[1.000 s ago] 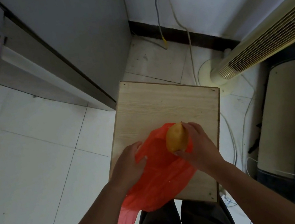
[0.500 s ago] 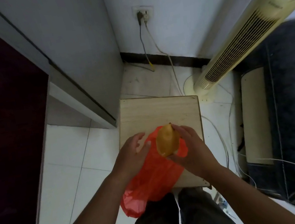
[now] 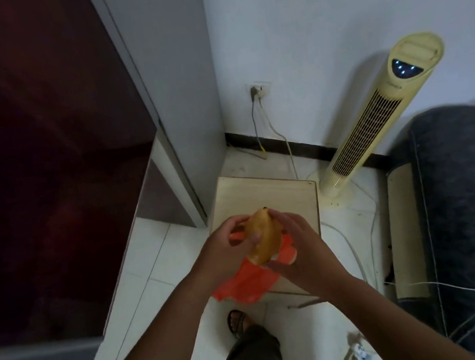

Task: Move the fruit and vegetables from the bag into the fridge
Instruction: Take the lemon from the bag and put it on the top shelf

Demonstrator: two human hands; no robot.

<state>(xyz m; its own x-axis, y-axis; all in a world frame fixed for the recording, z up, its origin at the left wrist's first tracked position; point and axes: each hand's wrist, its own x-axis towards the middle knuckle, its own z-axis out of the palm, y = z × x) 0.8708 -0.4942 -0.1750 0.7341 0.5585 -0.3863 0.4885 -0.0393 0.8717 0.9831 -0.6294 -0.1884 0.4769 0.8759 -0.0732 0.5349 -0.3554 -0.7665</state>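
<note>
Yellow fruit (image 3: pixel 267 239) cupped between left hand (image 3: pixel 224 255) and right hand (image 3: pixel 302 247), fingers of both curled round it, above red bag (image 3: pixel 242 285).

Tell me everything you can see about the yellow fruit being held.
The fruit is oval, yellow-orange and smooth-skinned, with a small dark stem tip at its far end. It is held above the orange bag on the wooden stool. The left hand and right hand both grip it, one on each side.
</note>
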